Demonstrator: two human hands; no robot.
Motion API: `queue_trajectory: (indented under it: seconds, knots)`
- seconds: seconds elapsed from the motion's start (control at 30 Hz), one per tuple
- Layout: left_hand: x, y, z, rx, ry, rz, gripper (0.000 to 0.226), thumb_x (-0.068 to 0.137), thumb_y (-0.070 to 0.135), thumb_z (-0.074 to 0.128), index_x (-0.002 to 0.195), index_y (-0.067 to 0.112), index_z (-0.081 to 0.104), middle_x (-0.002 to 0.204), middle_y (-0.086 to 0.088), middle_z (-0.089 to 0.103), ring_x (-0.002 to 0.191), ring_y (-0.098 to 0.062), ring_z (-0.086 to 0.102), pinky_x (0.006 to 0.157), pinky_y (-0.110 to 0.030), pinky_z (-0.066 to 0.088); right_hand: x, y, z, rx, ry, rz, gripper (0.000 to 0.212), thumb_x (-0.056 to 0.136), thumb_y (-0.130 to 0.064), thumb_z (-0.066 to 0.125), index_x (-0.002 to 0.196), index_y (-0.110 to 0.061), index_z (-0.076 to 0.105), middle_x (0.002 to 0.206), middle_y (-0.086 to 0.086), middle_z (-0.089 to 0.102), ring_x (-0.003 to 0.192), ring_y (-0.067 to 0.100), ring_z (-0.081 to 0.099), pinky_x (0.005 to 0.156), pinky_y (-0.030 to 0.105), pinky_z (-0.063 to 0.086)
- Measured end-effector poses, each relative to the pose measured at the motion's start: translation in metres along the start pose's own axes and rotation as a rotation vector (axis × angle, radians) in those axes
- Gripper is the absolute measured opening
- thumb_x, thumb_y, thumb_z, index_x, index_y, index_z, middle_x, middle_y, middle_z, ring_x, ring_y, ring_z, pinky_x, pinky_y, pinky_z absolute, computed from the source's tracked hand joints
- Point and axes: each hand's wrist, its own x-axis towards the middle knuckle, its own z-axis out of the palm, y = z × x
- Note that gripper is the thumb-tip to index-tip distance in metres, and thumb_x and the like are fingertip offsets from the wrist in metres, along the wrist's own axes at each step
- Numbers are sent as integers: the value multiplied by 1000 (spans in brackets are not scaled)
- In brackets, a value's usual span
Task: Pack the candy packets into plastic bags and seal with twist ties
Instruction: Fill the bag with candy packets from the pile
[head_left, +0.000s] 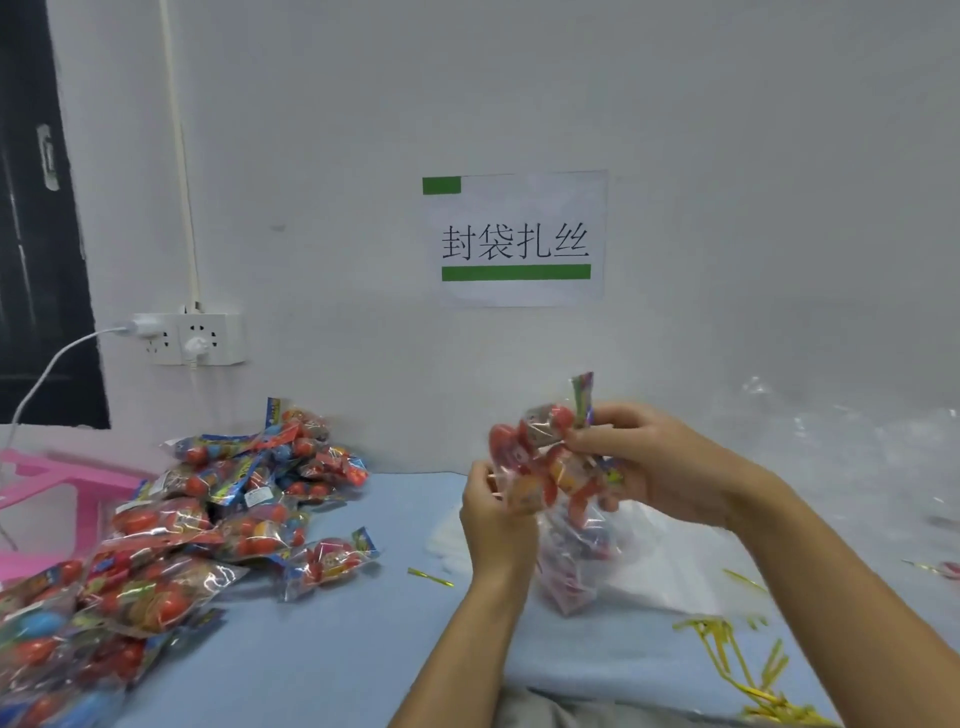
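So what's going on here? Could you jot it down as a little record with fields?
Activity: a person is loading candy packets into a clear plastic bag
Left hand: pinches the bag's edge
Right hand: grips a candy packet at the bag's mouth
Unpacked stock: pile of candy packets on the left of the blue table
Twist ties: gold, loose on the table at the right
Spare bags: clear heap at the far right
Wall sign: white with green bars
Seal: not yet tied

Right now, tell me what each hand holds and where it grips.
The right hand pinches a candy packet near its top; the left hand grips the plastic bag at its open rim.
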Motion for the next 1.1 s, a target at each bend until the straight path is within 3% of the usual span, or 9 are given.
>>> queue_trajectory:
  seconds: [0.1,0.27,0.33,0.43,0.57,0.7,0.77,0.93,1.1]
  knots:
    - [4,-1,-1,113,12,21,11,97,19,58,87,14,61,81,-8,65,67,-19,57,62,-34,49,-17,12,-34,-41,21,102,15,83,-19,65,90,-7,71,81,16,66,70,30,66,48,22,43]
    - [1,-4,2,158,-28,68,17,99,14,53,84,21,58,79,-3,60,66,-21,55,64,-42,53,-13,40,-43,-610,329,67,21,96,-24,59,80,-19,71,73,-1,74,67,15,70,55,20,44]
    - [-4,-4,6,246,-90,202,19,99,16,54,83,24,56,81,0,60,67,-14,54,64,-32,51,-7,52,-29,-612,456,-48,17,92,-19,62,85,-28,75,77,-6,75,70,9,69,67,23,52]
    - [-10,-3,10,372,-136,370,28,99,10,52,82,32,53,91,-1,56,72,-5,53,64,-13,43,0,66,-11,-653,309,-73,23,90,-14,61,89,-33,74,84,-8,75,77,10,70,71,24,55]
    - [-11,0,7,391,-185,489,40,98,5,52,82,41,55,94,4,52,82,-3,56,68,-12,44,3,69,-5,-706,311,-34,23,91,-19,57,76,-31,69,78,-8,72,78,7,66,66,21,48]
    - [-20,3,14,434,-355,687,22,95,17,51,88,35,62,96,13,51,89,-7,57,75,-13,45,5,69,-4,-701,369,73,17,87,-15,54,80,-9,68,77,14,71,67,29,69,59,39,58]
    - [-20,2,16,433,-356,731,19,96,20,52,95,32,66,99,16,51,92,-7,57,77,-13,45,7,70,-1,-693,533,27,21,90,-15,55,72,-12,66,70,10,70,57,16,66,53,34,55]
    - [-12,-2,9,491,-174,580,17,95,24,63,106,31,53,104,13,48,95,-7,52,76,-19,47,18,68,3,-19,816,57,27,100,-36,57,89,-13,67,64,0,71,58,16,70,62,36,60]
    - [-9,-10,7,596,-229,510,12,98,9,51,89,16,54,86,3,56,75,-15,55,69,-32,48,21,57,6,775,774,30,17,101,0,48,95,2,64,83,14,66,62,14,66,50,22,54]
